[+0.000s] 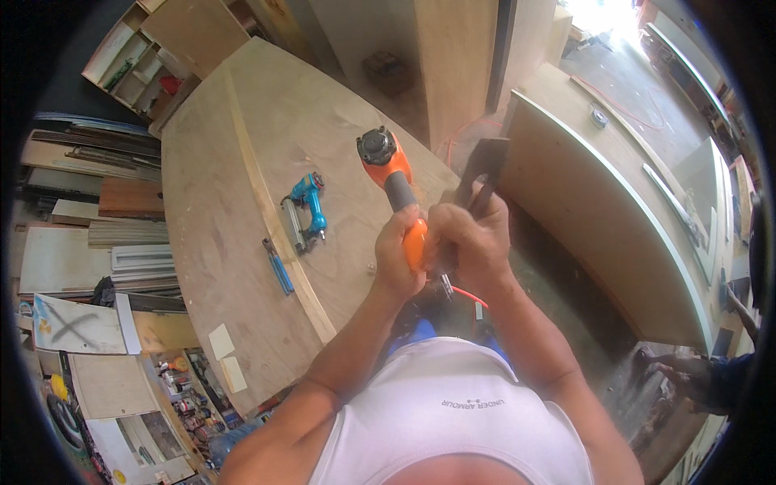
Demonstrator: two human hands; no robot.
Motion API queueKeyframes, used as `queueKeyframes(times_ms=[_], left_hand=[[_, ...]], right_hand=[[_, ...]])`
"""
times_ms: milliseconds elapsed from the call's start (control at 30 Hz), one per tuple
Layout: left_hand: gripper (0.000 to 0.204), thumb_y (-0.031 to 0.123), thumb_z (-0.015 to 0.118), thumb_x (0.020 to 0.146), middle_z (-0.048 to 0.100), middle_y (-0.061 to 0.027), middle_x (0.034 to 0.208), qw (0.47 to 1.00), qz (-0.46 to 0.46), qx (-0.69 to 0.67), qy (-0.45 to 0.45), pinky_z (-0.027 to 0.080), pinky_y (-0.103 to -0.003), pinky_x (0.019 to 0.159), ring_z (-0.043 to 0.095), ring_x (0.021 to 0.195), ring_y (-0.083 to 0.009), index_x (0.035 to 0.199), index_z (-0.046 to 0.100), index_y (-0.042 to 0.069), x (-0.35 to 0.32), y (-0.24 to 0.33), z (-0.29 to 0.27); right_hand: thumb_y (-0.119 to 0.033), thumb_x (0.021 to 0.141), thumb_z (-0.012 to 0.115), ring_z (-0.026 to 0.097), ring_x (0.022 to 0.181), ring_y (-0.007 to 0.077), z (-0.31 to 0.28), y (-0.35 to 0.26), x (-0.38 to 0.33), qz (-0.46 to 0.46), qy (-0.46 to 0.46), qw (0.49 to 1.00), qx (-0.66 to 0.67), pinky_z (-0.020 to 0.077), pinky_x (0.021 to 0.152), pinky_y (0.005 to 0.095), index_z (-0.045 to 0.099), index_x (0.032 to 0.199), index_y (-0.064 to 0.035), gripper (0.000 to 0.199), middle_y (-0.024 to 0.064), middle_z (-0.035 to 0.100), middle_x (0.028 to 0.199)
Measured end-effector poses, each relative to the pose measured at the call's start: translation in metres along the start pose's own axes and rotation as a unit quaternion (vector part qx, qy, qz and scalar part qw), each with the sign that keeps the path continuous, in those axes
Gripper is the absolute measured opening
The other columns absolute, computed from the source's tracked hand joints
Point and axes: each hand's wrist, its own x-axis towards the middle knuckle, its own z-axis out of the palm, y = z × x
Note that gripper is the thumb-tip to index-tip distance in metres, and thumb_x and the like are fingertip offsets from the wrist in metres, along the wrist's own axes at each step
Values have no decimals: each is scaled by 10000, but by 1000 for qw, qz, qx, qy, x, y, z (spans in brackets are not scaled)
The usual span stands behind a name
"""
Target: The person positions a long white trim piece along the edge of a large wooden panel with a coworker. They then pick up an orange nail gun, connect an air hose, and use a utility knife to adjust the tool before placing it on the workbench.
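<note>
My left hand [402, 255] is wrapped round the handle of an orange and grey nail gun [395, 179], its black round cap pointing away from me. Close beside it, my right hand [473, 238] is closed on a dark, flat-ended piece [487, 162]. Motion blurs that piece, and whether it belongs to the gun I cannot tell. Below the handle, an orange-red air hose [469, 296] runs by a metal fitting. Left of my hands, a blue staple gun [307, 202] and blue-handled pliers [279, 267] lie on the big wooden worktop [356, 97].
A long wood strip [260, 182] crosses the worktop near the tools. To the right stands a large panelled cabinet piece [598, 202] with a tape roll [598, 118] on it. Another person's hand [679, 372] shows at far right. Stacked boards [129, 198] fill the left.
</note>
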Motion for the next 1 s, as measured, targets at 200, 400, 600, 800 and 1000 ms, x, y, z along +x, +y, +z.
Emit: queueKeyframes(times_ms=[200, 400, 600, 800, 1000], left_hand=[[252, 327, 511, 947, 522, -26, 734, 997, -8, 16, -79, 426, -272, 501, 529, 595, -125, 886, 526, 83, 12, -7, -22], [243, 317, 515, 946, 534, -32, 728, 996, -31, -20, -75, 452, -269, 523, 550, 606, -127, 882, 527, 83, 17, -9, -26], [236, 297, 497, 954, 546, -27, 727, 999, 2, 10, -50, 461, -257, 556, 552, 604, -120, 870, 525, 79, 17, -13, -26], [251, 362, 506, 953, 532, 36, 677, 997, 58, 56, 2, 375, -177, 423, 506, 519, -45, 861, 536, 131, 17, -17, -16], [229, 270, 540, 937, 521, 3, 667, 997, 42, 61, 18, 413, -255, 488, 515, 531, -93, 801, 546, 86, 7, -16, -13]], right_hand=[[2, 859, 674, 634, 567, 155, -4, -7, -1, -116, 7, 992, 38, 533, 475, 279, 564, 801, 12, 125, 105, 638, 695], [-6, 856, 702, 629, 586, 112, -5, -4, -8, -126, 28, 990, -49, 521, 483, 260, 536, 762, -2, 191, 79, 632, 686], [21, 842, 710, 619, 567, 98, -7, 0, -11, -156, 37, 985, -56, 500, 468, 249, 498, 711, -15, 251, 67, 617, 674], [74, 849, 589, 600, 568, 118, -5, 3, -17, -189, 44, 971, -138, 484, 501, 249, 540, 783, 0, 110, 61, 608, 690], [-96, 814, 754, 486, 580, 27, -13, 15, -9, -62, 33, 981, -182, 380, 482, 211, 465, 670, -62, 325, -37, 527, 662]])
